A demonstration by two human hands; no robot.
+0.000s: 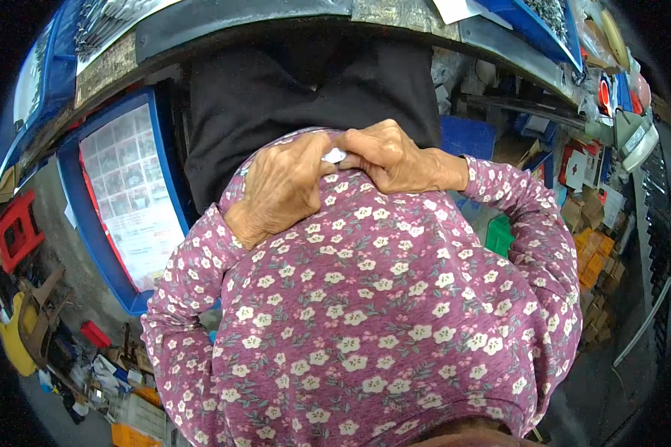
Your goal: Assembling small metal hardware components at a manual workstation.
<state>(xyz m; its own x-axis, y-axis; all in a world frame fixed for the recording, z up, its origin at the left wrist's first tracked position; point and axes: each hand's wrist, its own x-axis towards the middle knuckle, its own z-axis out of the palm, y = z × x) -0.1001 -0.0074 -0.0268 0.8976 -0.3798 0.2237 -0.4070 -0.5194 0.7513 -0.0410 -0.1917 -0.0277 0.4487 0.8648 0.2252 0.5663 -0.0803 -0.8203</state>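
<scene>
1. Small white piece (334,156): it sits between the fingertips of both hands, in front of the person's belly and close against the shirt; its exact shape is partly hidden by the fingers
2. Left hand (282,182): curled, back of the hand upward, its thumb and fingertips gripping the piece from the left; the finger pads are out of sight
3. Right hand (388,156): bent fingers and thumb pinch the same piece from the right, the knuckles almost meeting those of the left hand
4. Floral shirt (365,298): purple with white flowers, long sleeves reaching both wrists, lying beneath the hands
5. Dark cloth (298,100): covers the lap, just beyond the hands
6. Blue frame (164,153): stands left of the lap around a printed sheet (134,186)
7. Green object (499,235): shows beside the right sleeve, partly covered
8. Bench (250,16): its dark edge curves across the top, beyond the lap, bearing a blue tray (544,39) of small metal pieces at the right and thin grey pieces (112,26) at the left
9. Red stool (13,231): at the far left; orange boxes (595,253) lie piled at the far right
</scene>
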